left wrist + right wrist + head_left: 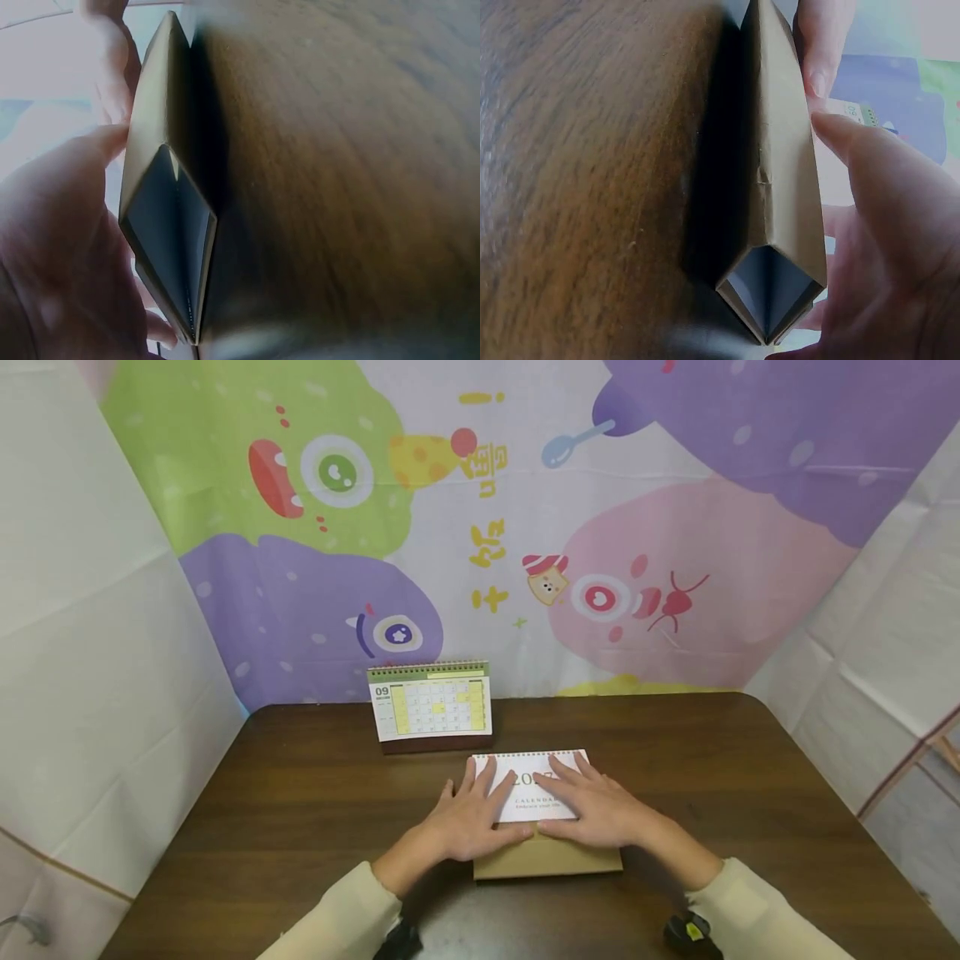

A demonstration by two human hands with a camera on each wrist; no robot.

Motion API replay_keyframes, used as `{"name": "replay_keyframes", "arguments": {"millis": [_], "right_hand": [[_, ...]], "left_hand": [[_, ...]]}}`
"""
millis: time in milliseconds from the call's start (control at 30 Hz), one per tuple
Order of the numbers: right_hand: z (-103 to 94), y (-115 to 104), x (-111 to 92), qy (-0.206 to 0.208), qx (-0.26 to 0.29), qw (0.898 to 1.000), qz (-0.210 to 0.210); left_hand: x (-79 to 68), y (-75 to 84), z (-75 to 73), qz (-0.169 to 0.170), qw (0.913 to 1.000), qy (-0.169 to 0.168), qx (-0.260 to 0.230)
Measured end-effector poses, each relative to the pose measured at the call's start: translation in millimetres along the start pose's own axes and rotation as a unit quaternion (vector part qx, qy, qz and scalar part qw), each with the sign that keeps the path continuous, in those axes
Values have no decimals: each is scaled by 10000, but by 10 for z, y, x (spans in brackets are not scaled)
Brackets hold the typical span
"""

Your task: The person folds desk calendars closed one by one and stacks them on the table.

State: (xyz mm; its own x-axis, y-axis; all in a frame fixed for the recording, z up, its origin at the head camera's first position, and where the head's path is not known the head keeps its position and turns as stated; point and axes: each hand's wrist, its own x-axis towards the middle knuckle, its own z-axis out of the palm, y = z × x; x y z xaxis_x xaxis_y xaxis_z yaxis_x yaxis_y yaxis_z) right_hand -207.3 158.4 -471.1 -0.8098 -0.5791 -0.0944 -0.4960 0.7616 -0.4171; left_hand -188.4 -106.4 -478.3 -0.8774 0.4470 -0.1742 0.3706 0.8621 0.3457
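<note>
A white spiral-bound desk calendar (536, 810) with a 2027 cover lies low on its kraft cardboard stand (551, 860), near the middle of the table. My left hand (468, 818) rests on the left half of the cover with fingers spread. On the right half, my right hand (600, 808) lies likewise, its fingers spread too. The thumbs point toward each other along the cover's lower edge, close together. Both wrist views show the folded stand end-on, its hollow side opening flattened to a diamond (169, 225), with shadow beside it. Some fingertips are hidden behind the stand there.
Behind and to the left, a second desk calendar (435, 706) showing 09 stands upright on the dark wooden table (300, 810). A cartoon-printed cloth (495, 643) hangs along the table's back edge. White sheets (97, 610) hang at both sides.
</note>
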Motion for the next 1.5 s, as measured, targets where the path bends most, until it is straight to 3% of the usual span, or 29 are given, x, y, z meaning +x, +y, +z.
{"name": "replay_keyframes", "arguments": {"millis": [367, 667, 1200, 1500], "right_hand": [[32, -38, -28, -479, 17, 9987, 182], [33, -72, -56, -655, -50, 9976, 201], [75, -120, -8, -966, -666, 9923, 389], [105, -100, 11, -1235, -565, 9893, 531]], "left_hand": [[-31, 26, 4, 45, 9999, -132, 60], [50, -59, 159, 151, 9997, -144, 94], [96, -13, 237, -160, 9965, -548, 605], [143, -47, 324, -191, 9964, -585, 578]]}}
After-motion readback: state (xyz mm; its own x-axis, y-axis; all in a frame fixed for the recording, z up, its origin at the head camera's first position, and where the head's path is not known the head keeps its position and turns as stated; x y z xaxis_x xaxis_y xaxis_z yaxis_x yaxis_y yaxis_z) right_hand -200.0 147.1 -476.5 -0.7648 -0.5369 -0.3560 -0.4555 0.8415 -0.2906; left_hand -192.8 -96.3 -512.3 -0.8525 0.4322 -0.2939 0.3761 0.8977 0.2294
